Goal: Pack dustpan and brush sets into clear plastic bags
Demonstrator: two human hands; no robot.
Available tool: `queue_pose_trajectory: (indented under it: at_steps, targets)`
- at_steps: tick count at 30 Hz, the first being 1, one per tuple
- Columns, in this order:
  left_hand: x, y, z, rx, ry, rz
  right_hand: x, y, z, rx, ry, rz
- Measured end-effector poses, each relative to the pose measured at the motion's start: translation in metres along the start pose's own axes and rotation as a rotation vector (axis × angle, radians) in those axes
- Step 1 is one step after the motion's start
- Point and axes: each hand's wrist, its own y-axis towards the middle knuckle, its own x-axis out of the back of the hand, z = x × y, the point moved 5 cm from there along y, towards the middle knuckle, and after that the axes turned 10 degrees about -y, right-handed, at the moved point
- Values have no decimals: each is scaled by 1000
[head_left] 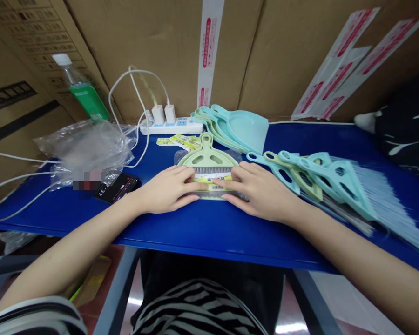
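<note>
A light green dustpan (206,146) lies flat in front of me, handle pointing away, with a grey-bristled small brush (212,171) nested on it. A yellow and white printed label (214,180) crosses the bristles, and clear plastic shows around the set. My left hand (169,188) rests on the label's left end, forefinger stretched over it and thumb apart at the pan's near edge. On the right end, my right hand (254,190) lies likewise, forefinger on the label and thumb spread below. The undersides of both hands are hidden.
Blue and green dustpans (247,128) are stacked behind; several hand brushes (349,181) lie at right. Loose labels (183,141) sit near a power strip (188,125). Plastic bags (91,146), cables, a phone (117,188) and a green-liquid bottle (89,100) occupy the left.
</note>
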Motion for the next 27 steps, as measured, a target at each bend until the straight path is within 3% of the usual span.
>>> queue_pose_trajectory:
  at_steps: [15,27]
  targets:
    - [-2,3,-4,16,109,38,1,2,1,3,-27,16]
    - [1,1,-3,36,115,-9,7,1,-4,-38,25,-70]
